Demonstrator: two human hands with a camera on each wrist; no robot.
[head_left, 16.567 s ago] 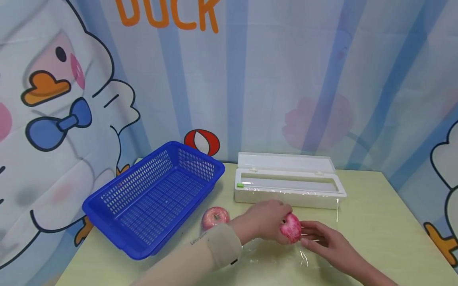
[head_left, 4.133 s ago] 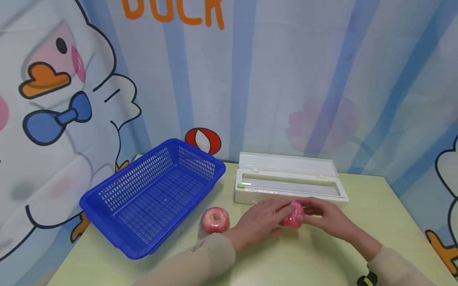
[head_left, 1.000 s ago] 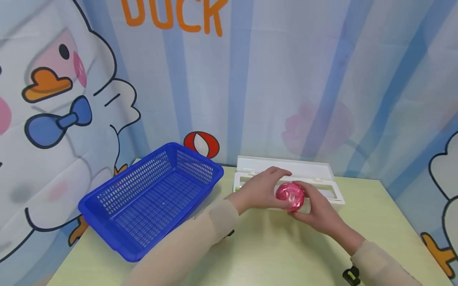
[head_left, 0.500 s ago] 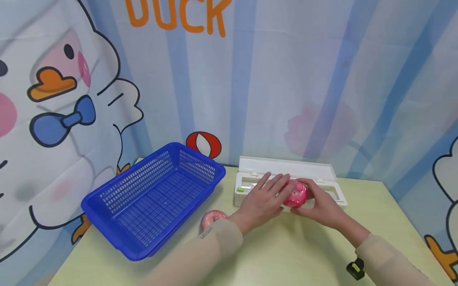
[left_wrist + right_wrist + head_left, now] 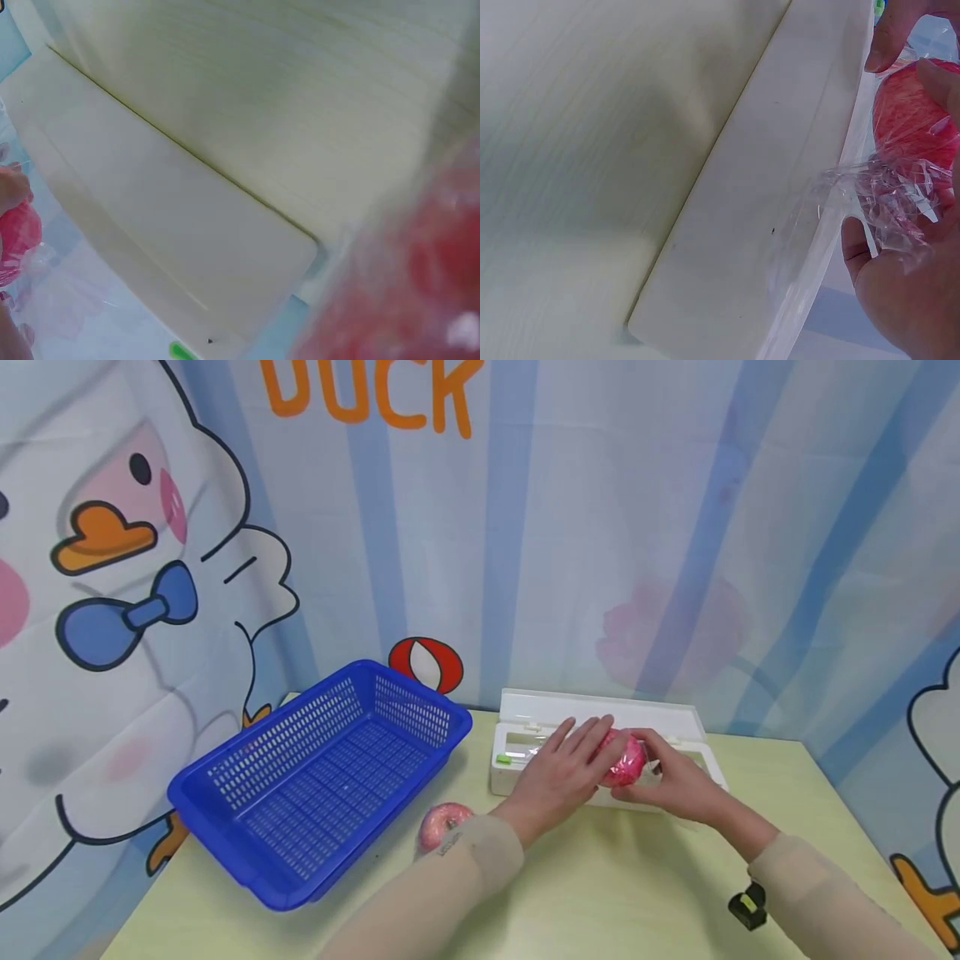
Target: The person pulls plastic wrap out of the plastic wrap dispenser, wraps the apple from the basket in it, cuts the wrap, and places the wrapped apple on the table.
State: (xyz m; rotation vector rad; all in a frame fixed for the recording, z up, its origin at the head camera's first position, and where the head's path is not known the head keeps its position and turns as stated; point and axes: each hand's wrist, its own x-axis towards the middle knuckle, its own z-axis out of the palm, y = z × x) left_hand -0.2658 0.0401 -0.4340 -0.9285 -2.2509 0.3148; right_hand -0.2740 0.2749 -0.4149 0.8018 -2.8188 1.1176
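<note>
Now the left hand [image 5: 557, 772], fingers apparently straight, touches the pink apple [image 5: 628, 765] the right hand [image 5: 678, 787] grips, crumpled film [image 5: 889, 202] at its palm, white box [image 5: 660, 718] beyond both.

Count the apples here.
2: a red apple in the right grip, another apple on the table beside the basket, partly covered by the left sleeve. Sleeves could hide more.
</note>
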